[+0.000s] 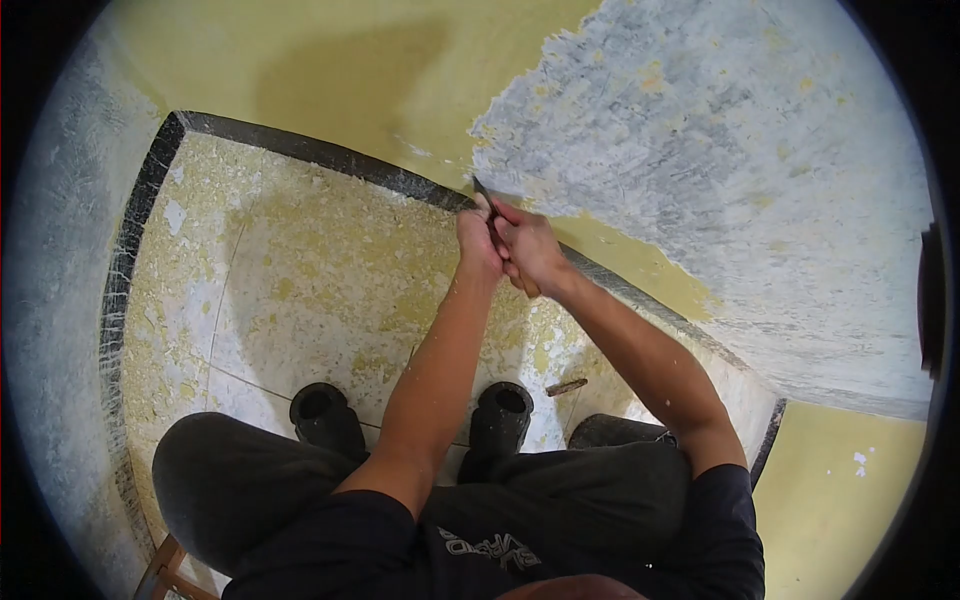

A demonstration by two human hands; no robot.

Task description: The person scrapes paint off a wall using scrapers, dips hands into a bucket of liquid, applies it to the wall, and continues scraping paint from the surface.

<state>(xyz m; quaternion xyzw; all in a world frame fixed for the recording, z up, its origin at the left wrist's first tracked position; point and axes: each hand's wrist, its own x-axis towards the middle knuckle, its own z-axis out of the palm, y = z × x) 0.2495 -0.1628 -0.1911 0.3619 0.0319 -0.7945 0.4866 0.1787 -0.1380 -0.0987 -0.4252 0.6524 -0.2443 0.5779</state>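
Note:
A scraper with a thin dark blade is in both of my hands, its tip against the wall where yellow paint meets a bared grey-white patch. My left hand is closed around the tool from the left, low by the dark skirting band. From the right, my right hand wraps the handle too, its fingers touching my left hand. Most of the handle is hidden inside the two hands, so its shape cannot be made out.
Yellow and white paint flakes cover the floor below the wall. A dark skirting band runs along the wall's foot. A small brown stick-like piece lies near my right shoe. Wooden furniture shows at lower left.

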